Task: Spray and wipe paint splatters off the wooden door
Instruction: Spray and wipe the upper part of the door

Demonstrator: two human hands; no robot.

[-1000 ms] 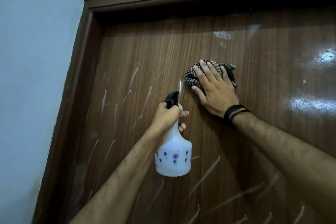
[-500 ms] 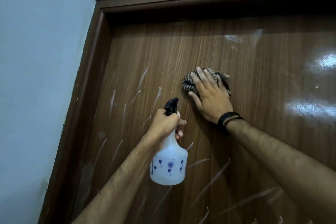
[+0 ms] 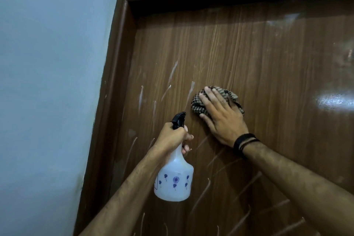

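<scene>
You are partway through: the upper right of the wooden door [image 3: 268, 59] looks wiped and glossy, while white paint streaks [image 3: 172, 72] remain left of and below your hands, too many and too faint to count exactly. Your right hand [image 3: 223, 117] presses one checked cloth [image 3: 199, 104] flat against the door with straight fingers. Your left hand [image 3: 172, 136] grips the neck of one spray bottle [image 3: 173, 180], just beside the cloth.

The brown wooden door [image 3: 268, 59] carries pale paint streaks [image 3: 173, 72] and a checked cloth [image 3: 199, 105] pressed flat against it.
</scene>
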